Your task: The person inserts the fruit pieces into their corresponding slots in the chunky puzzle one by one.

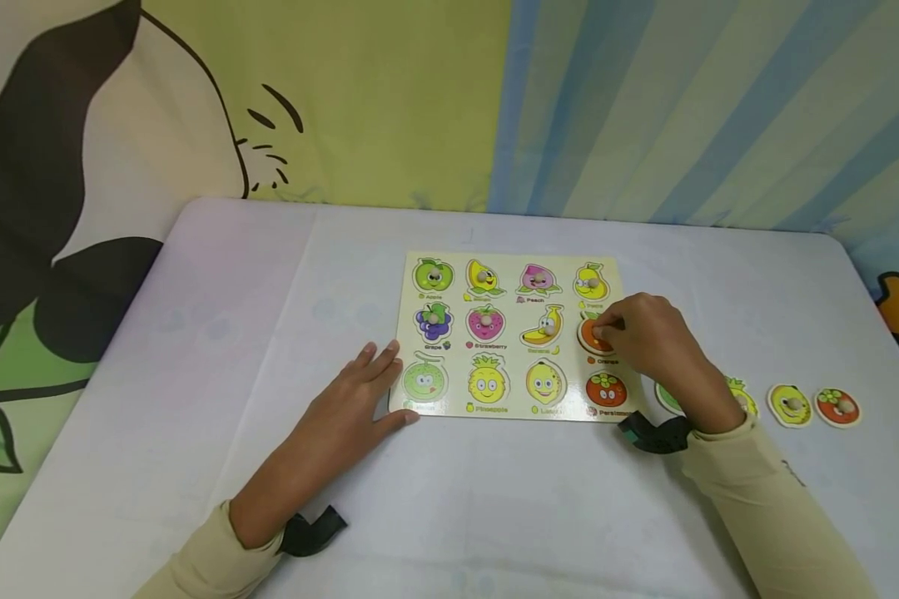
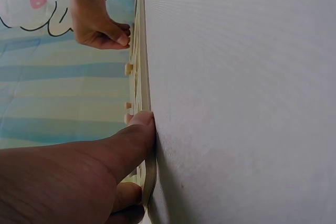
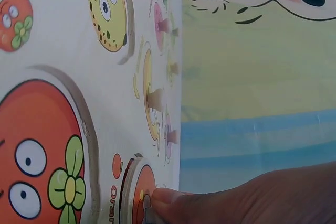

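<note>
A fruit puzzle board (image 1: 449, 413) lies on the table, its fruit spaces labelled in rows. My right hand (image 1: 655, 337) pinches the knob of the orange piece (image 1: 588, 334) at the space marked Orange. In the right wrist view that orange piece (image 3: 140, 187) stands partly proud of the board. With fingers mostly straight, my left hand (image 1: 352, 399) rests at the board's lower left corner; its thumb (image 2: 140, 129) touches the front edge. Knobbed pieces sit in the upper rows, among them the banana (image 1: 543, 326) and strawberry (image 1: 485, 323). The bottom-row spaces show printed fruit without knobs.
Right of the board lie a lemon piece (image 1: 790, 406), a persimmon piece (image 1: 838, 408), a pineapple piece (image 1: 742, 394) and a green piece (image 1: 667, 398), the last two partly behind my right wrist. A printed curtain (image 1: 389, 100) hangs behind the white table (image 1: 494, 507).
</note>
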Tool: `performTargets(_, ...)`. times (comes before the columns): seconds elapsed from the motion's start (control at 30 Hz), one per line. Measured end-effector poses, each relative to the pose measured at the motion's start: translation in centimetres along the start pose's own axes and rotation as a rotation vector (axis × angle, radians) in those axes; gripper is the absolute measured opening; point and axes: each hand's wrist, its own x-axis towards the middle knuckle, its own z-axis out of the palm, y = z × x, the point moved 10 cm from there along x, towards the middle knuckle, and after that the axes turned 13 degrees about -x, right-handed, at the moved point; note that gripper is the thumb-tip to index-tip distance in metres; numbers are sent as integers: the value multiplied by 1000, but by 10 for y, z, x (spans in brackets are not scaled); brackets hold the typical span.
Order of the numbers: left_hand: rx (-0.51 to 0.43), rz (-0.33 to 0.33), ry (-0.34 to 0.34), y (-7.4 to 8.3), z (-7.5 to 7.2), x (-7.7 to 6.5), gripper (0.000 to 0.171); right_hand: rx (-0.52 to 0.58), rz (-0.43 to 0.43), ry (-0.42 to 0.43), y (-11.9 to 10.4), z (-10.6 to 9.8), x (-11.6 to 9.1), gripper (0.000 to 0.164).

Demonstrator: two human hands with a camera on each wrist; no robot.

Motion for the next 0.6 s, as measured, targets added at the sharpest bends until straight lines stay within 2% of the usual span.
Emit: performTargets(0.6,-5,5,7,1,-1,0,79,-23,30,-19,-1,7,3,10)
